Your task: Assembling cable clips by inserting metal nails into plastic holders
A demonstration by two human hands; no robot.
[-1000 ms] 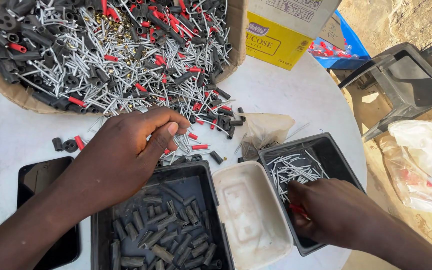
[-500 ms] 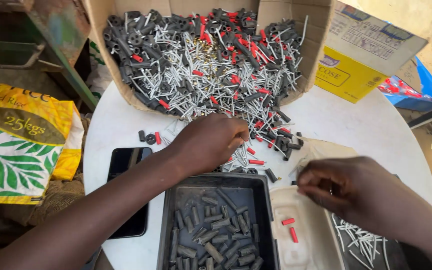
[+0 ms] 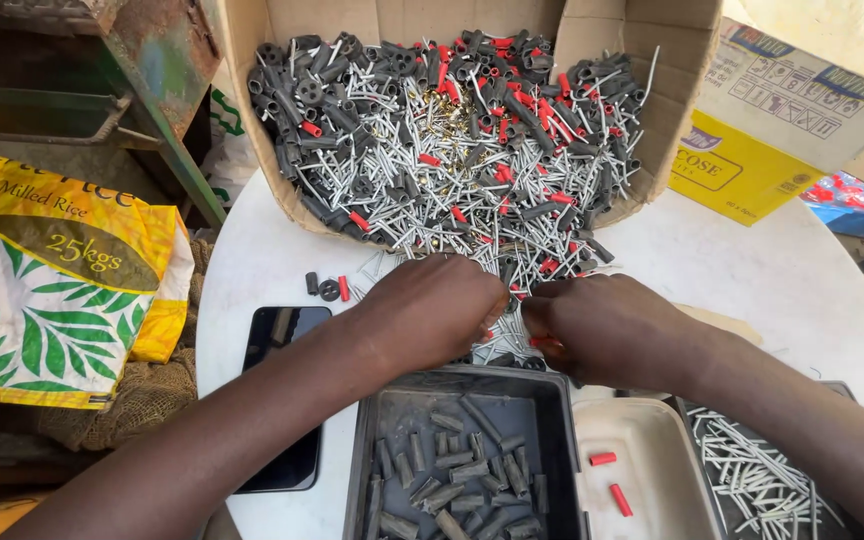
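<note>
Both my hands are down at the front lip of the cardboard box, knuckles up, right where the heap of grey sleeves, red sleeves and silver pins spills onto the white round table. My left hand is curled over the spill, fingertips tucked under — whether they pinch anything I cannot tell. My right hand sits just beside it, fingers bunched, a bit of red sleeve showing at the tips, seemingly pinched. Below my wrists: a black tray of grey sleeves, a white tray with two red sleeves, and a dark tray of pins. A phone lies left of the black tray.
</note>
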